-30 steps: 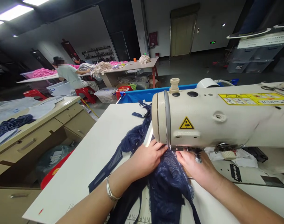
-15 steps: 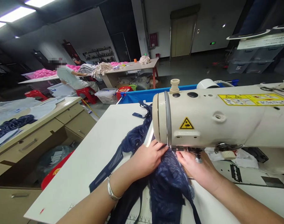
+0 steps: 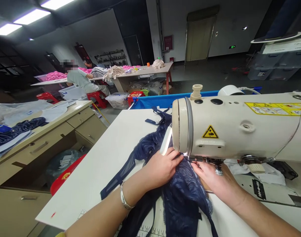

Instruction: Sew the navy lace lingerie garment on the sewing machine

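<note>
A person [image 3: 77,80] sits on a red stool [image 3: 98,97] near heaped, probably pink cloth [image 3: 55,76] in the background.

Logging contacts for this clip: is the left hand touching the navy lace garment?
Touching: the head view shows the left hand resting on the navy lace garment, its fingers against the fabric beside the sewing machine.

The white table [image 3: 91,181] leaves room leftward; the sewing machine [image 3: 229,128] blocks rightward.

White worktable [image 3: 91,179] | on top: navy lace garment [image 3: 183,191] | sewing machine [image 3: 229,128] | ruler scale [image 3: 145,228]
</note>
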A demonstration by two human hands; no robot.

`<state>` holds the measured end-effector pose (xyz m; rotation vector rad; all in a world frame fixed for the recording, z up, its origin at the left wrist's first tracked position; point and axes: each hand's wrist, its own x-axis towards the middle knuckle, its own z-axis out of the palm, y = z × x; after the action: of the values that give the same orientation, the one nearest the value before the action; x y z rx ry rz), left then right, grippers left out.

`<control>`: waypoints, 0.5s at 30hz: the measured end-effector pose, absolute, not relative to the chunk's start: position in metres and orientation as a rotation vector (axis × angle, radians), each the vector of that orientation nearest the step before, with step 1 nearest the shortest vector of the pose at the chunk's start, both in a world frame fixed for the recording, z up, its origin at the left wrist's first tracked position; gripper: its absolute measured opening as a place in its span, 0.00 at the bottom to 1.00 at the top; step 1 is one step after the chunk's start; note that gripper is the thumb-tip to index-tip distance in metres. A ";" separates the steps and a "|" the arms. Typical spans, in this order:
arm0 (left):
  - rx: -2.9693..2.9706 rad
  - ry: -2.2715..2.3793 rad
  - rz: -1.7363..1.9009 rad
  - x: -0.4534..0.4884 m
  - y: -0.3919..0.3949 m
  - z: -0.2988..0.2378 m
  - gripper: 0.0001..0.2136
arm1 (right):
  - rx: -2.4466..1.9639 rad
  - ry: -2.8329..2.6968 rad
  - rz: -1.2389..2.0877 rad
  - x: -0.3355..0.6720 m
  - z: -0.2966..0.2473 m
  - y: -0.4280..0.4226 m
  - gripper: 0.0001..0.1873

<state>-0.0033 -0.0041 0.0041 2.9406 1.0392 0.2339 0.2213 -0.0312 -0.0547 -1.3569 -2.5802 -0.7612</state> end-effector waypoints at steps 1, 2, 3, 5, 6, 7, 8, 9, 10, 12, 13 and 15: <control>2.946 1.047 0.234 -0.003 -0.004 0.004 0.15 | -1.370 -2.558 -0.712 0.221 -0.053 -0.031 0.21; 2.949 1.055 0.229 -0.003 -0.005 0.004 0.15 | -1.409 -2.517 -0.650 0.221 -0.052 -0.030 0.18; 2.949 1.063 0.220 -0.003 -0.005 0.004 0.15 | -1.455 -2.468 -0.590 0.221 -0.052 -0.029 0.15; 2.943 1.084 0.201 -0.003 -0.007 0.004 0.15 | -1.523 -2.389 -0.500 0.221 -0.052 -0.027 0.12; 2.935 1.094 0.194 -0.003 -0.008 0.004 0.16 | -1.533 -2.375 -0.479 0.221 -0.052 -0.026 0.12; 2.927 1.104 0.194 -0.003 -0.010 0.005 0.16 | -1.526 -2.377 -0.474 0.222 -0.053 -0.025 0.13; 2.916 1.111 0.198 -0.003 -0.011 0.005 0.17 | -1.511 -2.378 -0.473 0.222 -0.055 -0.024 0.13; 2.904 1.113 0.202 -0.004 -0.012 0.005 0.17 | -1.493 -2.376 -0.467 0.223 -0.058 -0.022 0.13; 2.891 1.119 0.207 -0.004 -0.013 0.006 0.18 | -1.482 -2.362 -0.454 0.224 -0.062 -0.021 0.13; 2.862 1.130 0.215 -0.006 -0.015 0.006 0.18 | -1.469 -2.323 -0.418 0.226 -0.072 -0.017 0.14; 2.849 1.137 0.219 -0.007 -0.016 0.006 0.18 | -1.465 -2.307 -0.400 0.228 -0.076 -0.015 0.14; 2.824 1.140 0.232 -0.009 -0.016 0.006 0.18 | -1.453 -2.301 -0.376 0.231 -0.084 -0.012 0.15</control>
<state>-0.0093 -0.0162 0.0058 2.8239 1.1405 0.2324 0.2306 -0.0117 -0.0838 -1.4530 -2.3006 -0.3759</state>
